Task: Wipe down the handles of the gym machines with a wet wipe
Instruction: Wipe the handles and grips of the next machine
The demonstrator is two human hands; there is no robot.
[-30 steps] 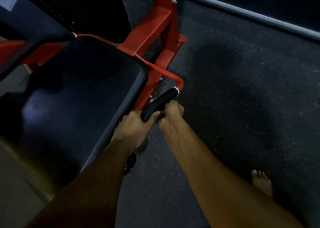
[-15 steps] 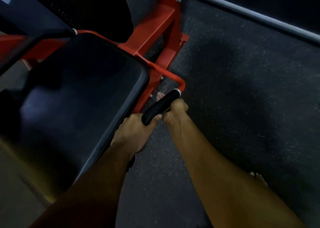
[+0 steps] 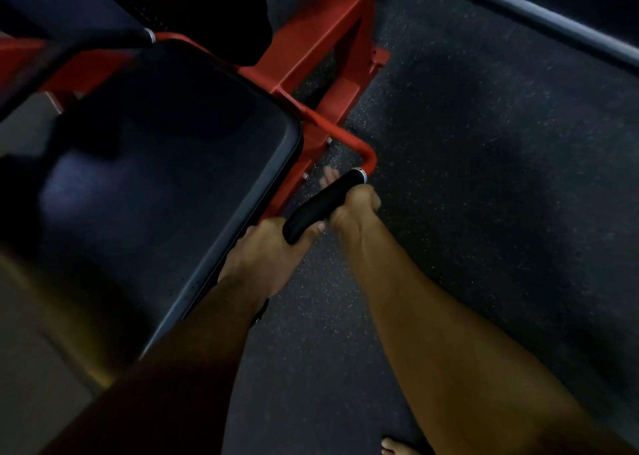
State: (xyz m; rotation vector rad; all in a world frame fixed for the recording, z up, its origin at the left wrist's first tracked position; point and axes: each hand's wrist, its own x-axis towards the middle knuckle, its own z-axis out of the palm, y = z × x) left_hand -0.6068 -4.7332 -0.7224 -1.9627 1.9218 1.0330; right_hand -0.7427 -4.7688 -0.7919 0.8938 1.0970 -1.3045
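Right hand (image 3: 358,205) farther up handle (image 3: 323,204), gripping; left hand (image 3: 266,250) gripping its end; wipe seemingly hidden.

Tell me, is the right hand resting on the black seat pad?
No. The right hand grips the black handle near its upper end, beside the seat pad, not on it.

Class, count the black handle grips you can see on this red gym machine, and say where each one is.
2. One handle grip lies beside the seat pad, held by both hands; another is at the upper left, behind the seat. Others may be hidden.
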